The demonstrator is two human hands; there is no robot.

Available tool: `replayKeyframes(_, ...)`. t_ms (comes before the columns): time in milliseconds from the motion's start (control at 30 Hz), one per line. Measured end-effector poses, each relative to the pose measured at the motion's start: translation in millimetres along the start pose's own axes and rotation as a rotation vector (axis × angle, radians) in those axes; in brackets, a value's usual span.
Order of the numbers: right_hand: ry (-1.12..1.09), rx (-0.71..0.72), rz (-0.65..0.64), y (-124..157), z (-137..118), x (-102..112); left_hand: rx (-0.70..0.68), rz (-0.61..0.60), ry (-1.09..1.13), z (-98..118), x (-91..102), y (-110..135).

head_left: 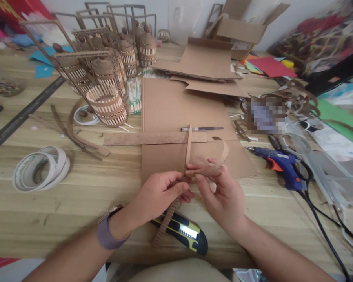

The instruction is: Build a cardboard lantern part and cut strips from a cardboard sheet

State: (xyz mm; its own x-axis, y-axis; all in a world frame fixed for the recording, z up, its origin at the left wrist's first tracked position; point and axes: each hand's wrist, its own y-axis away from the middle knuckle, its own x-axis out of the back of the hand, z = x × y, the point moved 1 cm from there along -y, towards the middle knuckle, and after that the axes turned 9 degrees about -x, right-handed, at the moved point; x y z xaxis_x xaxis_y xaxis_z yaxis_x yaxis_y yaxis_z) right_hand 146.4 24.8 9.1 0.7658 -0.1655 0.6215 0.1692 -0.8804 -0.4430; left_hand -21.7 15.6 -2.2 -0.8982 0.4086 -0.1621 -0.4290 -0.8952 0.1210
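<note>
My left hand (pixel 161 194) is closed around a narrow corrugated cardboard strip (pixel 167 223), whose upper end stands out above my fingers. Pinched in my right hand (pixel 225 194) is a thin brown paper strip (pixel 224 147), which curls up and back over the fingers. The fingertips of both hands come close together where the two strips meet; the exact contact is hidden. Below them lies a black and yellow utility knife (pixel 190 233). A flat cardboard sheet (pixel 164 102) is under the hands, with a long cardboard strip (pixel 126 138) and a pen (pixel 206 128) on it.
A blue hot glue gun (pixel 285 164) with its cable lies at right, near a heap of curled strips (pixel 297 100). Rolls of tape (pixel 39 168) sit at left. Several lantern-like stick-and-cardboard models (pixel 107 103) stand at back left. More cardboard pieces (pixel 207 58) are stacked behind.
</note>
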Motion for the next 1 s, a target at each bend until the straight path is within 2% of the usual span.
replayKeyframes(200, -0.016, -0.065, -0.001, 0, 5, -1, 0.025, -0.063, 0.093, 6, -0.1, 0)
replayKeyframes(267, -0.024, -0.077, 0.013, -2, 6, 1, 0.031, 0.007, 0.093, 9, 3.6, -1)
replayKeyframes(333, -0.018, -0.048, -0.009, -3, 3, 3, 0.024, 0.131, 0.066, 11, 9.7, -3)
replayKeyframes(367, -0.015, -0.014, -0.065, -3, 1, 3, 0.015, 0.192, 0.043, 12, 13.1, -3)
replayKeyframes(433, 0.002, 0.084, -0.279, -1, -7, 1, 0.002, 0.273, -0.004, 14, 19.8, -4)
replayKeyframes(500, 0.052, 0.170, -0.531, 6, -17, -4, -0.008, 0.304, -0.030, 17, 25.0, -5)
replayKeyframes(567, 0.155, 0.214, -0.683, 15, -25, -10, -0.007, 0.316, -0.038, 19, 28.4, -6)
replayKeyframes(667, 0.330, 0.199, -0.719, 25, -31, -14, -0.005, 0.327, -0.036, 24, 31.3, -6)
replayKeyframes(767, 0.410, 0.144, -0.706, 21, -25, -8, -0.001, 0.360, -0.035, 27, 34.5, -6)
replayKeyframes(900, 0.403, -0.033, -0.800, 2, -5, 16, -0.013, 0.416, -0.051, 29, 40.1, -5)
replayKeyframes(1000, 0.257, -0.097, -0.874, -13, 5, 35, -0.014, 0.430, -0.078, 27, 42.0, -5)
